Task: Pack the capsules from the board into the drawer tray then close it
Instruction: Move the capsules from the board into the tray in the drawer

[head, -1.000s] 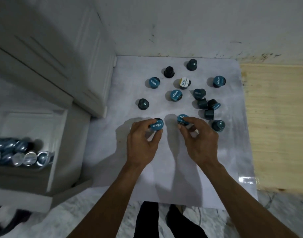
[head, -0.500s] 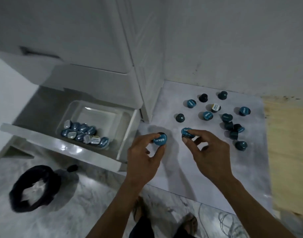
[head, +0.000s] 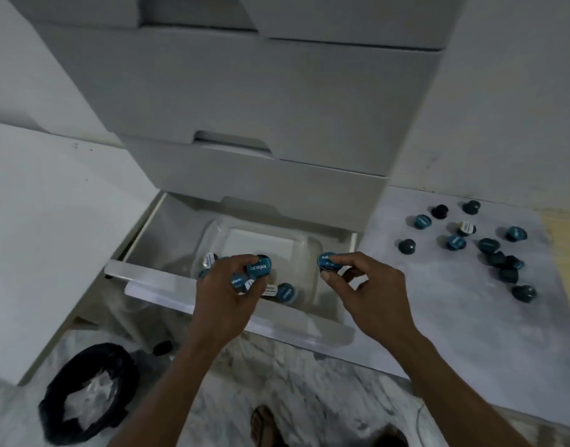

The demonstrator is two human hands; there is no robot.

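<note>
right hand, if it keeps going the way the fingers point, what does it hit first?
The right hand pinches a capsule and points left and away, over the clear tray in the open drawer. Likely first contact is the tray's right rim or its bare floor; depth is unclear from one view.

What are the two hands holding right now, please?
Left hand: grips a blue capsule over the drawer tray.
Right hand: pinches another blue capsule.
</note>
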